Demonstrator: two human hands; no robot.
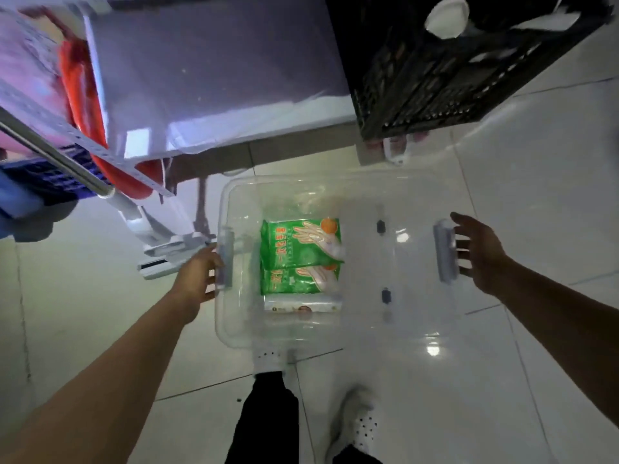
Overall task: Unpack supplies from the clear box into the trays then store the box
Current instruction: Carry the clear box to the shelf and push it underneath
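Note:
The clear plastic box (351, 333) sits on the white tiled floor in front of my feet. Inside it lie two green glove packets (301, 242) and a white packet (301, 304) below them. My left hand (197, 274) grips the grey latch handle (224, 259) on the box's left end. My right hand (482, 249) hovers with fingers spread just right of the other grey handle (445, 251), fingertips close to it; contact cannot be told.
A black slatted crate (452, 72) holding white items stands at the upper right. A white bin (207, 82) and a metal rack leg (67, 162) with red and blue containers fill the upper left. A white mop-like head (167, 252) lies left of the box.

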